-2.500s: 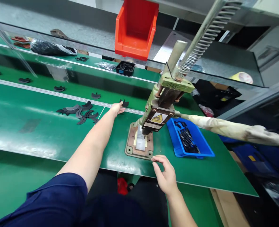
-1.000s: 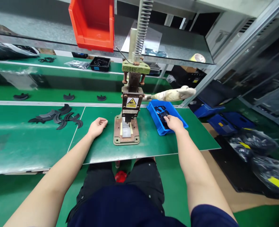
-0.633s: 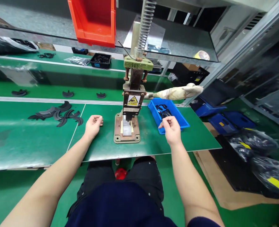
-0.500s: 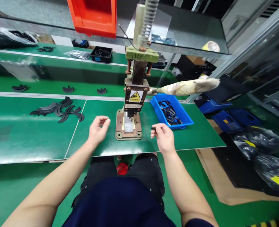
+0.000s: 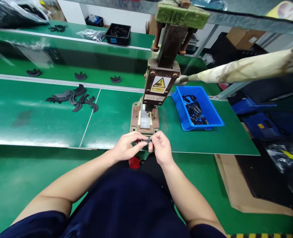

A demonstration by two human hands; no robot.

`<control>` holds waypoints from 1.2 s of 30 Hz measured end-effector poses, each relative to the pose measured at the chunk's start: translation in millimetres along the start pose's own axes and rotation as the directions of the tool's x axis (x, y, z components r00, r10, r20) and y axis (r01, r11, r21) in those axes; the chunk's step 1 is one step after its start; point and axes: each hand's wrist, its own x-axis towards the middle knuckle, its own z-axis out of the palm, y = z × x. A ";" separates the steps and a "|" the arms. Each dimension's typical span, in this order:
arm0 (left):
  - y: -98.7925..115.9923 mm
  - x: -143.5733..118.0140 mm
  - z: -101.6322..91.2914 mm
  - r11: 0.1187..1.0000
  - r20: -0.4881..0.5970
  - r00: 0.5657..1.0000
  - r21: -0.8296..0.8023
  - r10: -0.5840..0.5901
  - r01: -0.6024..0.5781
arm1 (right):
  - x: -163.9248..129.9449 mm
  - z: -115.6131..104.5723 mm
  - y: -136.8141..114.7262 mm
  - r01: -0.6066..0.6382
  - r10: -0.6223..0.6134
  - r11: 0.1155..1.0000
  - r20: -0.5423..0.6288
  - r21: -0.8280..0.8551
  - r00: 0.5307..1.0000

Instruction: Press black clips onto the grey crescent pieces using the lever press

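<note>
My left hand (image 5: 129,145) and my right hand (image 5: 161,147) meet at the bench's front edge, fingers closed in a pinch. Between their fingertips is a small black part (image 5: 147,140), mostly hidden by the fingers. Just beyond them stands a hand press (image 5: 158,84) with a yellow warning label, its ram above a pale metal fixture (image 5: 145,121) on the base plate. A blue bin (image 5: 217,119) of small black pieces (image 5: 195,109) sits right of the press. To the left lies a pile of dark curved pieces (image 5: 72,96).
The press's wrapped lever (image 5: 245,67) sticks out to the right above the blue bin. Several curved pieces (image 5: 80,76) lie spaced along the green strip behind the bench. A black bin (image 5: 129,36) stands on the rear ledge. Cardboard (image 5: 232,185) lies at the lower right.
My hands have come together in front of the press, the right one bringing the small black part from beside the blue bin. The view has moved closer and tilted down.
</note>
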 end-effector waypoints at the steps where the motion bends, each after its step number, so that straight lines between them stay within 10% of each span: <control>1: 1.2 -0.9 0.0 1.000 0.001 1.000 -0.005 -0.002 0.002 | -0.8 -0.3 0.8 0.007 -0.007 1.000 -0.001 -0.001 1.000; 8: 9.8 -0.6 -3.0 0.997 0.019 0.999 -0.063 -0.031 0.032 | -3.4 -2.6 8.4 0.066 -0.065 0.997 0.015 -0.040 0.998; 11: 11.3 0.0 -2.9 0.961 0.077 0.975 -0.170 -0.209 0.220 | -3.5 -6.1 6.9 0.112 -0.109 0.989 0.043 -0.093 0.993; 17: 4.7 4.8 6.7 0.568 0.461 0.783 -0.540 -0.418 0.621 | -3.7 -10.5 -5.3 0.293 -0.256 0.920 0.165 -0.259 0.952; 22: -29.8 27.5 -3.7 0.696 0.236 0.853 -0.496 -0.466 0.518 | 9.5 -37.9 -39.1 0.430 -0.441 0.822 0.060 -0.373 0.895; 25: -64.4 49.8 -16.9 0.842 -0.045 0.884 -0.331 -0.465 0.426 | 28.6 -61.1 -92.4 0.565 -0.648 0.719 -0.093 -0.405 0.756; 26: -75.2 57.3 -20.3 0.883 -0.113 0.892 -0.238 -0.438 0.403 | 35.1 -65.4 -115.4 0.684 -0.785 0.597 -0.127 -0.419 0.606; 30: -101.3 80.9 -25.2 0.941 -0.118 0.962 0.206 -0.247 0.267 | 50.5 -56.3 -207.3 0.918 -0.957 0.290 -0.066 -0.270 0.283; 34: -102.7 92.2 -24.2 0.901 0.031 0.994 0.427 -0.105 0.082 | 54.7 -28.8 -251.8 0.895 -0.906 0.359 0.131 -0.266 0.402; 36: -101.1 95.4 -24.8 0.890 0.094 0.993 0.456 -0.076 0.024 | 57.9 -20.0 -253.7 0.918 -0.901 0.339 0.210 -0.207 0.380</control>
